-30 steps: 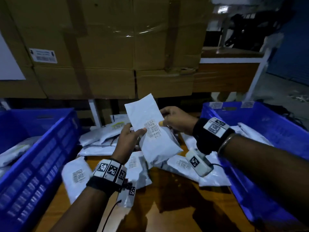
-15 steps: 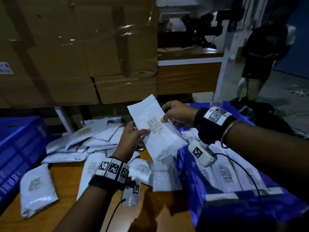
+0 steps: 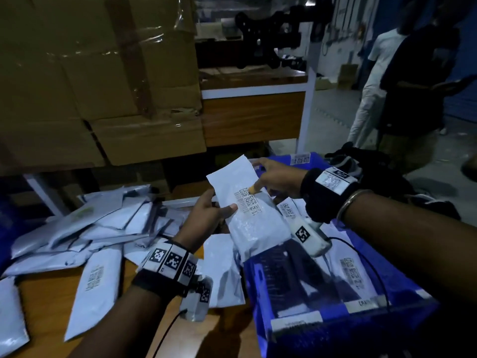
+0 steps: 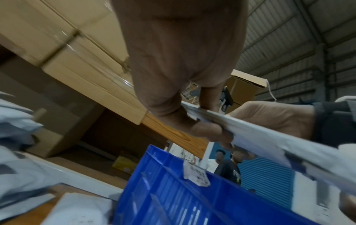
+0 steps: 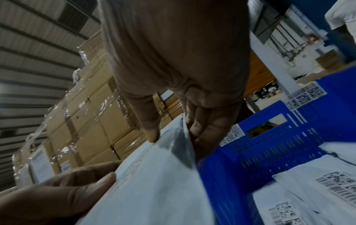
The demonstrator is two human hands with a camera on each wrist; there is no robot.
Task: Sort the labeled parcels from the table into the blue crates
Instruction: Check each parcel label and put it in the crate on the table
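Note:
Both hands hold one white labeled parcel (image 3: 254, 220) up over the left rim of the right blue crate (image 3: 343, 329). My left hand (image 3: 206, 215) grips its left edge, thumb on the front near the printed codes. My right hand (image 3: 273, 177) pinches the upper right edge, thumb on the label. In the left wrist view the parcel (image 4: 269, 137) shows edge-on between thumb and fingers above the crate wall (image 4: 183, 197). The right wrist view shows the parcel (image 5: 154, 182) beside the crate (image 5: 279, 137), which holds several labeled parcels (image 5: 308, 190).
Many more white parcels (image 3: 98, 228) lie heaped on the wooden table (image 3: 46, 293) to the left. Taped cardboard boxes (image 3: 103, 73) stand stacked behind the table. A wooden desk (image 3: 253, 117) is beyond the crate. Two people (image 3: 402, 86) stand at the far right.
The view has swung right: the left blue crate has left the frame and the right crate now lies under the parcel. Both hands keep their hold on the parcel.

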